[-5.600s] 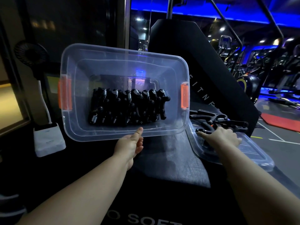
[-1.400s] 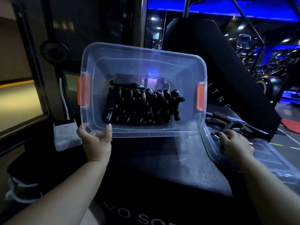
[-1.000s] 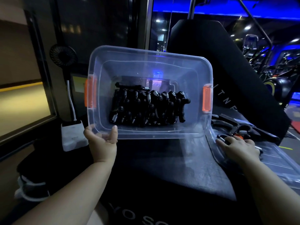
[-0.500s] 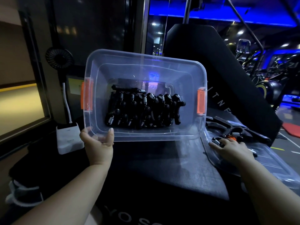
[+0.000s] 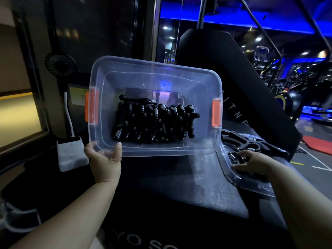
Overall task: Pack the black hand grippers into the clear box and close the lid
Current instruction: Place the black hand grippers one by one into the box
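Head: left hand (image 5: 105,159) grips box (image 5: 152,152); right hand (image 5: 251,161) touches loose gripper (image 5: 233,156).

White, widely spaced capitals run down the black slanted pad (image 5: 251,83) just right of the clear box (image 5: 154,72). The letters "ITNE" can be made out, with the box's corner covering the start of the word and the end lost in the dark. Along the bottom edge of the view, the dark mat (image 5: 170,203) carries larger pale letters, "YO S" and then a letter cut off by the frame. The yellowish label (image 5: 77,95) behind the box's left end and the faint marks on the white block (image 5: 71,155) are too blurred to read.
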